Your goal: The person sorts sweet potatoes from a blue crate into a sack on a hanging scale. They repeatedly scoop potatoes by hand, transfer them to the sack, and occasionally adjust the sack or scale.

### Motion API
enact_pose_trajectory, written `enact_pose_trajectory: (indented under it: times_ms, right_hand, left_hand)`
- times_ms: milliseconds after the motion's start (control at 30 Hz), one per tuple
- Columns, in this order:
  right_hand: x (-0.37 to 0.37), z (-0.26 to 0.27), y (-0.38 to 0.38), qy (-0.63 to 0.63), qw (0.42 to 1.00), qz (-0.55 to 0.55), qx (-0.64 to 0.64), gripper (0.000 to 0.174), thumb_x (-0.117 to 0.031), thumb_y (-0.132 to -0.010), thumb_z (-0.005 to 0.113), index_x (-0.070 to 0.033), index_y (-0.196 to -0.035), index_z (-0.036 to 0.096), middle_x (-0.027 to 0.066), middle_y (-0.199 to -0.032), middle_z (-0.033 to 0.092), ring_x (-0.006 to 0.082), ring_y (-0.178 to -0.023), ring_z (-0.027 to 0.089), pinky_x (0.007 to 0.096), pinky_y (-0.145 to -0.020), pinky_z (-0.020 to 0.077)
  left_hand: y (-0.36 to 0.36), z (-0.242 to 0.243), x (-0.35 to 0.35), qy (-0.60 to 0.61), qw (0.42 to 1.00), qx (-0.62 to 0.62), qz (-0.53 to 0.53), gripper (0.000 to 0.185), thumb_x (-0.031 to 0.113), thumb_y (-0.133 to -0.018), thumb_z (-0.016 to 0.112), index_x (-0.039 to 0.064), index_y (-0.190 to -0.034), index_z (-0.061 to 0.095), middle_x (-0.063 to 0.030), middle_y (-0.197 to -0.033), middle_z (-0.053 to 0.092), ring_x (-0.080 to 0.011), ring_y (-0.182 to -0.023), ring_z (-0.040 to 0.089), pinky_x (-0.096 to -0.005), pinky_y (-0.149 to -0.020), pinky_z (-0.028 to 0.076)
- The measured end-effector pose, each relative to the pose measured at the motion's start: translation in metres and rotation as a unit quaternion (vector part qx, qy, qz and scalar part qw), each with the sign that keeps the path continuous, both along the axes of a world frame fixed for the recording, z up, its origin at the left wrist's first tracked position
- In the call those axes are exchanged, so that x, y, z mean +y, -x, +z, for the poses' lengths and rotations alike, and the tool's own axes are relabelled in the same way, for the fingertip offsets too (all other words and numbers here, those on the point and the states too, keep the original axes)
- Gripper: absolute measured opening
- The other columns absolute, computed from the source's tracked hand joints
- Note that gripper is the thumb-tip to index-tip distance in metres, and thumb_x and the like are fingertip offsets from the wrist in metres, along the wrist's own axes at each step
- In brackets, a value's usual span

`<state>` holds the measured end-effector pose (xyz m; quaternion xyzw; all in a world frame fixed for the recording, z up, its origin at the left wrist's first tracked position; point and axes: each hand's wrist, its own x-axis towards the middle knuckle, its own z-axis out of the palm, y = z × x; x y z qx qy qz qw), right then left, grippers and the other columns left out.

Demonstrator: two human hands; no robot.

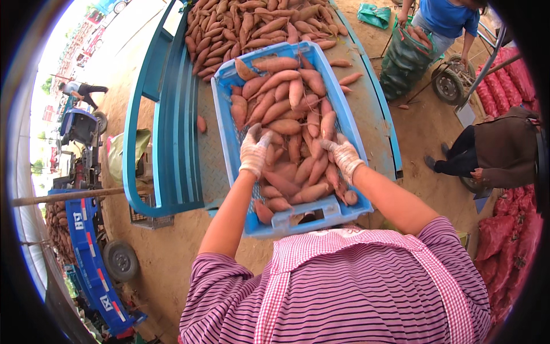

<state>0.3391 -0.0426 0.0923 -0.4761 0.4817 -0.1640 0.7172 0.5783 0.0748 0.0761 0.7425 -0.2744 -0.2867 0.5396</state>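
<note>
A blue plastic crate (363, 172) full of sweet potatoes (285, 127) lies before me, its far part over a blue truck bed (210, 172) with a patterned metal floor. Both my hands wear whitish, dirt-stained gloves. Inside the crate's left side, my left hand (253, 150) rests on the roots with thumb and fingers apart. My right hand (343, 155) lies over the roots along the right wall, its fingertips touching them; whether it grips one is hidden. At the near end, the crate's handle opening (307, 217) faces my checked apron (318, 249).
Beyond the crate rises a heap of loose sweet potatoes (240, 28). The bed has a blue side rail (139, 129) at left. A person in blue (449, 17) holds a filled green mesh sack (406, 60) at right, near a wheeled cart (449, 86). Red sacks (507, 241) line the right.
</note>
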Motion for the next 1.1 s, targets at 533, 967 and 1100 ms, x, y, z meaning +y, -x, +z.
enact_pose_trajectory:
  times_ms: [533,967,1100]
  right_hand:
    - [-0.042,-0.021,-0.090,-0.089,0.988,-0.107,0.067,0.077,-0.062,-0.087,0.068,-0.006,-0.139,0.057,0.0189,-0.137,0.060,0.0322,-0.125,0.055,0.0446,-0.105,0.0435]
    - [-0.076,-0.038,-0.134,-0.053,0.984,-0.121,0.118,0.100,-0.066,-0.085,0.072,-0.007,-0.158,0.035,0.0197,-0.153,0.047,0.0316,-0.142,0.042,0.0416,-0.118,0.0311]
    - [-0.083,-0.070,-0.114,-0.051,0.985,-0.157,0.049,0.109,-0.070,-0.081,0.073,-0.001,-0.157,0.034,0.0213,-0.154,0.046,0.0321,-0.144,0.041,0.0414,-0.118,0.0321]
  left_hand:
    - [-0.064,0.019,-0.182,-0.233,0.885,-0.353,-0.195,0.105,0.074,-0.072,0.072,0.002,-0.144,0.049,-0.0277,-0.146,0.051,-0.0431,-0.135,0.050,-0.0595,-0.111,0.035]
    - [-0.099,0.025,-0.180,-0.263,0.910,-0.173,-0.269,0.130,0.061,-0.063,0.086,0.007,-0.161,0.020,-0.0281,-0.144,0.055,-0.0410,-0.130,0.057,-0.0442,-0.107,0.046]
    - [-0.079,-0.027,-0.163,-0.135,0.955,-0.104,-0.243,0.122,0.042,-0.072,0.089,-0.004,-0.159,0.017,-0.0264,-0.150,0.046,-0.0372,-0.135,0.050,-0.0382,-0.111,0.043]
